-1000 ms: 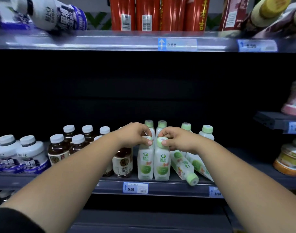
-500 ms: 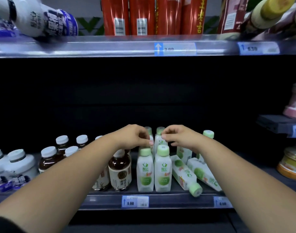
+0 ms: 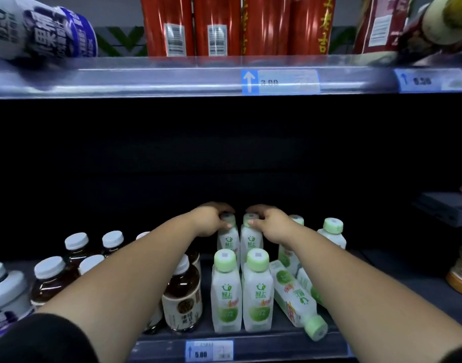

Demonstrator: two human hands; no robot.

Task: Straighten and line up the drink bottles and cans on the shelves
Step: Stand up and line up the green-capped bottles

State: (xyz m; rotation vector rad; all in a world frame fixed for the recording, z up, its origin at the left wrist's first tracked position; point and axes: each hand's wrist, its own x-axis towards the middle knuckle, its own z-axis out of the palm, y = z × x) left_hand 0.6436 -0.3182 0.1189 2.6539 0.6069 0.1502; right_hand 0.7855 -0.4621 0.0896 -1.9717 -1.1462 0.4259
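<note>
Both the left grip [image 3: 211, 222] and the right grip [image 3: 270, 224] have gone from the near pair [image 3: 226, 297] of green-cap bottles to the two behind.

The left grip curls round the cap of the left far bottle [image 3: 226, 242], and the right grip curls round the cap of the right far bottle [image 3: 252, 242]. Both bottles stand up, side by side, just behind the near pair on the lower shelf [image 3: 277, 347]. The step looks like setting this far pair in line with the near pair. Next should come the lying bottle [image 3: 294, 302], just right of the near pair with its cap at the shelf edge. It may roll, so it needs a firm hold round its body.
</note>
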